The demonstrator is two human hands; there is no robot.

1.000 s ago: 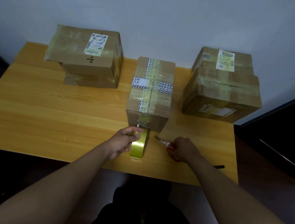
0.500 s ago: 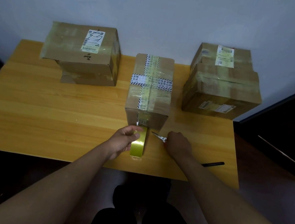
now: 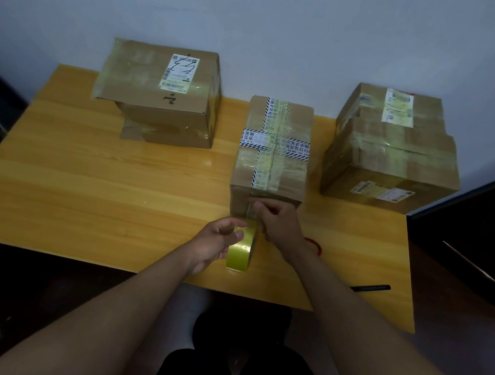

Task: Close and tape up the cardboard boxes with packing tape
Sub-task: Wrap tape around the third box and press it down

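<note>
- Holding the yellow-green roll of packing tape (image 3: 241,248) upright near the desk's front edge, the left hand (image 3: 213,245) curls its fingers round the roll.
- Right hand (image 3: 279,221) has moved from beside the roll to the near face of the tall brown cardboard box (image 3: 272,156) mid-desk; fingers bunched at the strip. Whether they hold scissors, cannot tell.
- Red scissor handle (image 3: 315,246) shows behind the wrist.
- Judgement: the strip is being severed or pressed down, with this box nearly sealed.
</note>
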